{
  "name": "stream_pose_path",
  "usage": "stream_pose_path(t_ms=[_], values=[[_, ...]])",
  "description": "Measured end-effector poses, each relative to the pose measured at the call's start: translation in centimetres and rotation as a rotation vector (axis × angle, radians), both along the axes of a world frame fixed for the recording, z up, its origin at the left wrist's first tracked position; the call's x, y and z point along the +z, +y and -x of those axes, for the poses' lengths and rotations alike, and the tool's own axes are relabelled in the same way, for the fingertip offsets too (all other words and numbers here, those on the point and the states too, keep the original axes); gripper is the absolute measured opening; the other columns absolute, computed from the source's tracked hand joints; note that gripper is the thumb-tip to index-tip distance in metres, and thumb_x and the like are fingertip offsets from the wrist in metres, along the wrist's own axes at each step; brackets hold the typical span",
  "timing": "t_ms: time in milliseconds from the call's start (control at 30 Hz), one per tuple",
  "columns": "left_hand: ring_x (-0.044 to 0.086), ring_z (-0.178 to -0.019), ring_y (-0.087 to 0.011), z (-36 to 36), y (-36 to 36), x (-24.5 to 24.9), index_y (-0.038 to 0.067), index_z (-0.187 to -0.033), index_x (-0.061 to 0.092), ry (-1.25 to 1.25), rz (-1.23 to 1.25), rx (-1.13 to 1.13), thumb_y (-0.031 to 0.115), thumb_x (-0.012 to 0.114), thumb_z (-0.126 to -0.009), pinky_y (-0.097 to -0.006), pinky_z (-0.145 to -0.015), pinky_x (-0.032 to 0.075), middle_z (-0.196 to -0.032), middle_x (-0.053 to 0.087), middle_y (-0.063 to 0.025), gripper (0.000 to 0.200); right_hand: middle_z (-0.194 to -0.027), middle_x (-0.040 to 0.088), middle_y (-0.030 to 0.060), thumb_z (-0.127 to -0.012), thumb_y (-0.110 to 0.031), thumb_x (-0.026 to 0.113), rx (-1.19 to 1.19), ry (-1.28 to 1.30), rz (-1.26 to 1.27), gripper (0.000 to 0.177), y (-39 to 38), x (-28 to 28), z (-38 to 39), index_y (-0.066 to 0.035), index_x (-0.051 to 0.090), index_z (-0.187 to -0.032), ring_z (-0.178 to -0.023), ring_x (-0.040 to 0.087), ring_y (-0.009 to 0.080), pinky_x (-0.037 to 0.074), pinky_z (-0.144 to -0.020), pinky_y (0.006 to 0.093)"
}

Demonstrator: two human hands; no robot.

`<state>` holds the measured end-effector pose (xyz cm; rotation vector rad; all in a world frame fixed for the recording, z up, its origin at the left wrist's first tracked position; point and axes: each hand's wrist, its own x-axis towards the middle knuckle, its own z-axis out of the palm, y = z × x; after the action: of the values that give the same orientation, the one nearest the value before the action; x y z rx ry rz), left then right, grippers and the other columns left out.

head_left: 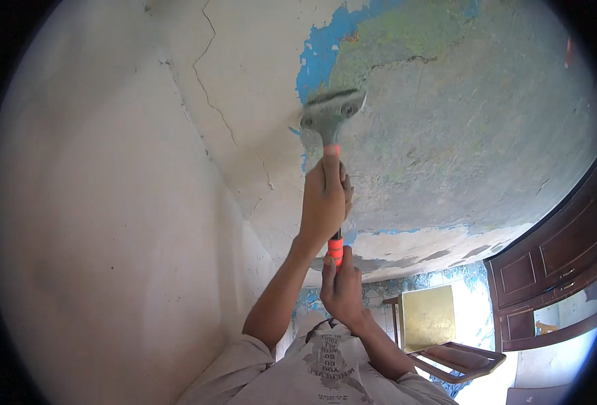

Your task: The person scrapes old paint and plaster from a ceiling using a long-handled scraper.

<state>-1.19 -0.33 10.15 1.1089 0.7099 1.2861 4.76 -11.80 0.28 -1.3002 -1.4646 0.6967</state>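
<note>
A long-handled paint scraper (331, 116) with a grey metal head and an orange and black handle is raised against the wall (433, 128). Its blade lies at the border between cream paint, a strip of blue paint (320, 57) and bare greyish-green plaster. My left hand (325, 196) is closed round the upper handle, just below the head. Lower down, my right hand (343, 289) grips the orange end of the handle (335, 251). Whether the blade touches the surface is hard to tell.
Thin cracks (210, 88) run through the cream paint on the left. A wooden chair with a yellowish seat (428, 316) stands below at right. Beyond it is a dark brown wooden cabinet (548, 250). Bluish debris covers parts of the tiled floor (379, 289).
</note>
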Motion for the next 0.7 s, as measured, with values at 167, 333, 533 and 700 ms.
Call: stream_pose_path(t_ms=[167,333,533,700], values=[[0.03,-0.038,-0.0063,-0.3,0.1,0.7,0.011,-0.077,0.04,0.049,-0.033,0.024,0.052,0.037,-0.108,-0.0267,-0.036,0.024,-0.052,0.035,0.0042,0.052,-0.058,0.054,0.0215,-0.106,-0.017,0.045,0.012,-0.001,-0.039,0.028,0.0,0.5,-0.4,0.011,0.042,-0.11,-0.05,0.059,0.0408,0.039,-0.046,0.0461],[0.025,-0.04,-0.005,-0.6,0.0,0.3,0.012,-0.078,0.036,0.062,-0.045,0.048,0.061,0.038,-0.105,-0.0256,-0.035,0.019,-0.053,0.028,0.0056,0.056,-0.057,0.053,0.0201,-0.105,-0.016,0.044,0.011,0.042,-0.042,0.027,0.0,0.5,0.1,0.01,0.042,-0.11,-0.048,0.058,0.0387,0.039,-0.045,0.0453],[0.026,-0.039,-0.0056,-0.8,0.2,1.0,0.012,-0.079,0.037,0.077,-0.084,0.056,0.059,0.037,-0.106,-0.026,-0.035,0.02,-0.054,0.029,0.0054,0.055,-0.059,0.055,0.0213,-0.104,-0.013,0.046,0.012,0.043,-0.057,0.022,0.5,1.3,0.0,0.008,0.042,-0.109,-0.052,0.061,0.0392,0.04,-0.046,0.0458],[0.025,-0.04,-0.0054,-0.7,0.4,2.2,0.012,-0.078,0.037,0.084,-0.127,0.042,0.06,0.036,-0.106,-0.0265,-0.035,0.02,-0.054,0.03,0.0053,0.056,-0.059,0.055,0.0208,-0.104,-0.014,0.046,0.005,0.04,-0.061,0.023,0.9,1.5,0.0,0.008,0.042,-0.11,-0.051,0.061,0.0387,0.04,-0.046,0.046]])
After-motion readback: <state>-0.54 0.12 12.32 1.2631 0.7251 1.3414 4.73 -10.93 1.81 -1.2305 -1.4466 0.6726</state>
